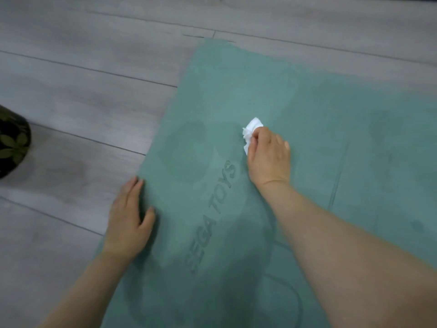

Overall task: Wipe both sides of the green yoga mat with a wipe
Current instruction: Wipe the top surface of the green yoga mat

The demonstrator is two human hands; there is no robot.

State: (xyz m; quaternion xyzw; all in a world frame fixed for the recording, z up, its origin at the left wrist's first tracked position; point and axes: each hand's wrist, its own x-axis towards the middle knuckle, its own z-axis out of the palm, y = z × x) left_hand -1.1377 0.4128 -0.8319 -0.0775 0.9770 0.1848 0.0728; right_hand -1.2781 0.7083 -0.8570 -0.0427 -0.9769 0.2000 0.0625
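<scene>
Head view: one matte green mat [307,129] lies flat on grey wood-grain floor [82,67]. Right hand [268,157] pinches one crumpled white wipe [251,130] against it; left hand [128,221] presses flat-fingered on its edge.

You stood over a grey wood-plank floor [94,74]; a dark leaf-patterned object [11,140] sat at its left edge.

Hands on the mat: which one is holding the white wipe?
The right hand. Its fingers curl around the crumpled white wipe and press it on the green yoga mat. The left hand lies flat at the mat's edge, holding nothing.
</scene>
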